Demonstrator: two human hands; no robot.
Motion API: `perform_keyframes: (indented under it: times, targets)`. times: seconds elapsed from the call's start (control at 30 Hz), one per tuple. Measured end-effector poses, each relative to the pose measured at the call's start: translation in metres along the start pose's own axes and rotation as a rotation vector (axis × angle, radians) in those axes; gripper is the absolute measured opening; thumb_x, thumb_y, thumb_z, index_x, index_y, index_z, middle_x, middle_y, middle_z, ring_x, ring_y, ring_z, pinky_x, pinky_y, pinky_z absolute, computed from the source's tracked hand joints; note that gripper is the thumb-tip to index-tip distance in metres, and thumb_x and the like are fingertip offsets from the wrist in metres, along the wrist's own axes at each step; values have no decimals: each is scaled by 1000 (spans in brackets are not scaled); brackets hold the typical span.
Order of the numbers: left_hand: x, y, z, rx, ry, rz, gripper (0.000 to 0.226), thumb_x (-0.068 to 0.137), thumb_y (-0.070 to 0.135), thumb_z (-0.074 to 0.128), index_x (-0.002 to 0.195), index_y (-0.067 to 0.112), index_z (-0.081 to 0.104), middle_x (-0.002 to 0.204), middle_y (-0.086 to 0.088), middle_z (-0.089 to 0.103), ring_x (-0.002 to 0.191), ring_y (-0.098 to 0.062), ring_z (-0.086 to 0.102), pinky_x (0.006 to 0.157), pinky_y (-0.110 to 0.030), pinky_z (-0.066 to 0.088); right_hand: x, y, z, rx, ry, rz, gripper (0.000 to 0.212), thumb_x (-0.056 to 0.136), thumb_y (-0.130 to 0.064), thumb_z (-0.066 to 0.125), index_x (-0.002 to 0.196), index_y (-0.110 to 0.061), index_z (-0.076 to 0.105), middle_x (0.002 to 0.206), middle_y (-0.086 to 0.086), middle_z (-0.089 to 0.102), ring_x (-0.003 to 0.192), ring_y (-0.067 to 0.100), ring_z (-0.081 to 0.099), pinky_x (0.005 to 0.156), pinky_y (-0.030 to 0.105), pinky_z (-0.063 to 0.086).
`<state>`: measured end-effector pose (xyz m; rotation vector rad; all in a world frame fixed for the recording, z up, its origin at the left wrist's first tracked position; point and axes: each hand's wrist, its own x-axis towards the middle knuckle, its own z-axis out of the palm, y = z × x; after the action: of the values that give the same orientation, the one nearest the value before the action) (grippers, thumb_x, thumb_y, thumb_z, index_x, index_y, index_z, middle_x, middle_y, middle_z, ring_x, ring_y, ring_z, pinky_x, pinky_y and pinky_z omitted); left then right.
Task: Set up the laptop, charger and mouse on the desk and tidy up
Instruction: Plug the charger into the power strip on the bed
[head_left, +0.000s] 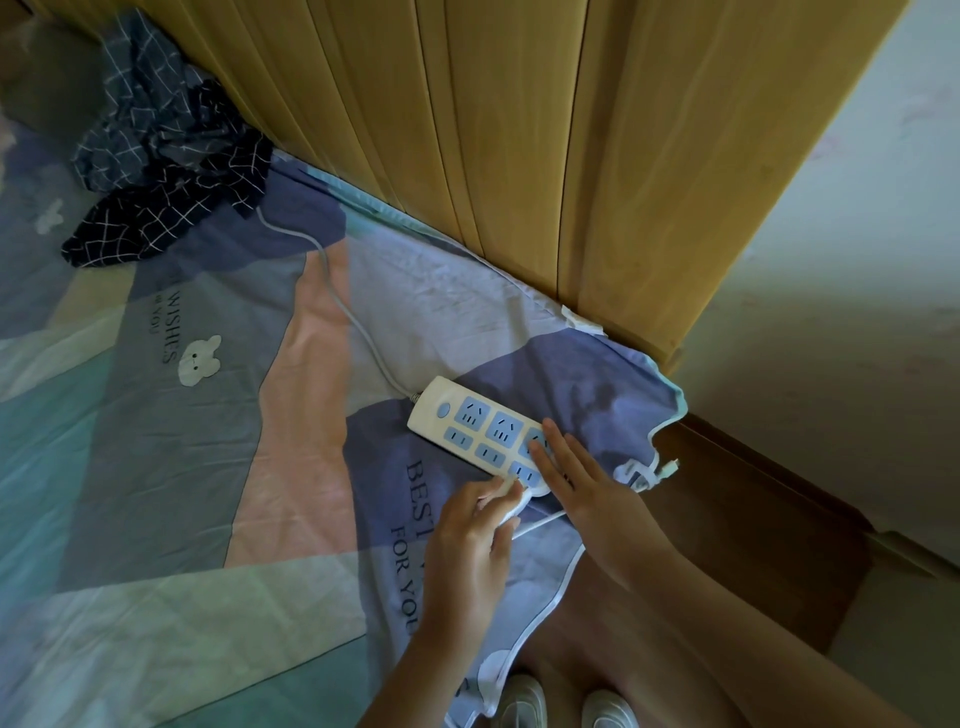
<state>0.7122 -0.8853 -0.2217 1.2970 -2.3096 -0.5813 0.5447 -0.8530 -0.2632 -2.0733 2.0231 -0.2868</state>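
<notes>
Charger plug, small, light and rigid I judge, sits pinched in my left hand at the near-end socket of the power strip on the bed, which my right hand, fingers spread flat, steadies just beside it.

Both bare forearms reached forward from the bottom of the view, close together. The left hand was curled, knuckles up, its fingers pinched on a white plug at their tips. The right hand lay flat, palm down, its fingers straight and slightly spread, pressing on the power strip just beyond the left fingertips. The two hands nearly touched
</notes>
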Motion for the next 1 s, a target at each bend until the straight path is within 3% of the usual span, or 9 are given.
perform_keyframes:
  times: [0.13, 0.33, 0.4, 0.5, 0.57, 0.67, 0.8, 0.9, 1.0]
  targets:
    - [1, -1, 3, 0, -3, -73, 36, 69, 9, 85, 100, 13, 68, 101, 2, 69, 93, -15, 66, 69, -30, 58, 1, 0, -1, 14, 1, 7, 105, 47, 0, 89, 140, -12, 42, 146, 12, 43, 121, 31, 55, 45, 25, 55]
    - [16, 3, -4, 47, -45, -250, 45, 61, 20, 90, 85, 16, 52, 71, -1, 68, 56, -18, 63, 45, -20, 41, 2, 3, 1, 48, 8, 2, 105, 46, -3, 90, 139, -11, 42, 145, 13, 44, 120, 31, 56, 45, 25, 55]
    - [21, 5, -7, 77, -60, -198, 43, 60, 17, 90, 85, 16, 56, 74, 0, 69, 60, -18, 65, 49, -21, 43, 3, 1, -3, 72, -13, -8, 101, 56, -7, 87, 144, -12, 36, 151, 12, 34, 128, 30, 48, 57, 27, 58]
    - [24, 6, -11, 32, -68, -192, 47, 61, 15, 89, 96, 19, 57, 85, 7, 69, 73, -15, 66, 57, -23, 49, -1, 1, -9, 279, -61, -10, 80, 84, -9, 61, 150, -26, 19, 159, -2, -3, 145, 19, 11, 92, 27, 47]
    - [22, 5, -13, 0, -46, -185, 52, 60, 15, 89, 96, 22, 52, 85, 9, 66, 73, -15, 65, 57, -28, 52, 2, -3, -16, 636, -13, 178, 56, 83, -13, 62, 136, -29, 49, 157, -10, 15, 138, 11, 28, 90, 21, 48]
    - [18, 5, -19, -66, 6, -202, 53, 63, 15, 88, 92, 27, 45, 85, 4, 66, 72, -18, 65, 56, -32, 53, 15, -15, -25, 1280, 24, 494, 13, 82, -23, 70, 95, -24, 75, 139, -17, 43, 125, 11, 47, 96, 39, 50]
    - [17, 14, -27, -132, 54, -161, 53, 68, 13, 86, 92, 31, 43, 88, 4, 65, 76, -14, 65, 61, -25, 52, 25, -23, -24, 1224, -19, 452, 25, 71, -62, 66, 82, -41, 74, 128, -28, 47, 129, 4, 34, 110, 41, 33]
    - [17, 18, -28, -192, 116, -147, 47, 74, 13, 81, 92, 30, 42, 94, 3, 66, 83, -14, 66, 67, -29, 55, 29, -28, -33, 1236, -40, 455, 6, 81, -43, 67, 82, -45, 73, 119, -23, 54, 132, 3, 30, 114, 36, 20]
    - [17, 18, -24, -228, 163, -185, 42, 80, 14, 74, 88, 34, 38, 95, 0, 66, 85, -20, 68, 66, -42, 58, 33, -31, -42, 1306, -64, 397, 13, 84, -43, 61, 82, -40, 74, 97, -19, 66, 112, 7, 55, 108, 43, 35]
